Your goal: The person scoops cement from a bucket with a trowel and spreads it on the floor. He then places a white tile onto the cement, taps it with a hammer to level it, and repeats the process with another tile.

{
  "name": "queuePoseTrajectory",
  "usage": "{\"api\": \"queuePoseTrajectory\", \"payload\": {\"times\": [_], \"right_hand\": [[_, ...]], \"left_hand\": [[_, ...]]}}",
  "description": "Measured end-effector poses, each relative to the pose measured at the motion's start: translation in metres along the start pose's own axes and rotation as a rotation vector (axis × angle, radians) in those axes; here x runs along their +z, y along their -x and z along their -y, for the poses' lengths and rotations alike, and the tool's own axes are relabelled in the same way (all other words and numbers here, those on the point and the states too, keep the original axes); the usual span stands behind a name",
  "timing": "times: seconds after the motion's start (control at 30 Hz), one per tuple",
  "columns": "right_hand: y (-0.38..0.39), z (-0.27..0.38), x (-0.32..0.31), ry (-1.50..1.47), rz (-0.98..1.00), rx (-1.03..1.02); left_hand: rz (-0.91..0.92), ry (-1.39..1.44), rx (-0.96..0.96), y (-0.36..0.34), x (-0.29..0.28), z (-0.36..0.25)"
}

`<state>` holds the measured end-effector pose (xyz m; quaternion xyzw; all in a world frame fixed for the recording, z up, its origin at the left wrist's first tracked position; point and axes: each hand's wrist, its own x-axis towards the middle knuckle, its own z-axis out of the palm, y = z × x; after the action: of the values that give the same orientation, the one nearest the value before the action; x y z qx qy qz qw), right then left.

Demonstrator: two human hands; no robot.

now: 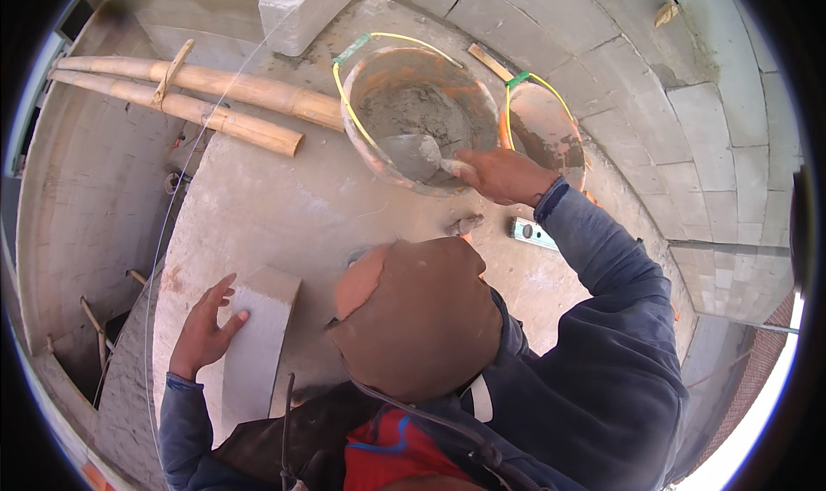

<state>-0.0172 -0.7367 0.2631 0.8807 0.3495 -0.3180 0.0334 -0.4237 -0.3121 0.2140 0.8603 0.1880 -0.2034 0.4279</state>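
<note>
My right hand is closed around the handle of a trowel. The trowel's mortar-smeared blade dips inside a large round bucket with a yellow-and-green handle. Grey wet mortar covers the inside of that bucket. On the lower left, my left hand has its fingers spread and holds nothing. It hovers at the left edge of a pale grey block lying on the concrete, and I cannot tell whether it touches it. My knee in brown cloth shows between my arms.
A smaller orange bucket stands right of the mortar bucket, and a spirit level lies below it. Two bamboo poles reach leftward past the slab edge, where there is a drop. A taut string runs along there. A block wall rises right.
</note>
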Motion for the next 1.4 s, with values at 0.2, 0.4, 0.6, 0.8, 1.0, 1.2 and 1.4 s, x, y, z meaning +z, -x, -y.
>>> {"api": "queuePoseTrajectory", "payload": {"times": [0.2,0.4,0.6,0.8,1.0,1.2,1.4], "right_hand": [[-0.025,-0.023,-0.043,0.353,-0.073,0.021],[0.009,-0.027,-0.070,0.420,-0.077,0.158],[-0.023,-0.023,-0.060,0.469,-0.288,0.220],[-0.015,0.022,0.031,0.347,-0.286,0.104],[0.063,0.046,-0.009,0.293,-0.162,0.026],[0.018,0.034,-0.017,-0.169,-0.026,0.060],[0.005,-0.032,-0.018,0.209,0.006,0.017]], "left_hand": [[-0.084,-0.028,0.016,0.016,-0.003,0.022],[-0.111,0.025,-0.010,0.034,-0.007,0.023],[-0.060,0.107,0.051,0.029,0.012,0.036],[-0.049,0.054,0.040,0.027,0.005,0.018],[0.035,0.168,-0.114,0.008,0.010,0.035],[0.034,0.169,0.000,-0.004,0.013,0.045],[-0.011,0.113,-0.070,0.006,0.007,0.035]]}}
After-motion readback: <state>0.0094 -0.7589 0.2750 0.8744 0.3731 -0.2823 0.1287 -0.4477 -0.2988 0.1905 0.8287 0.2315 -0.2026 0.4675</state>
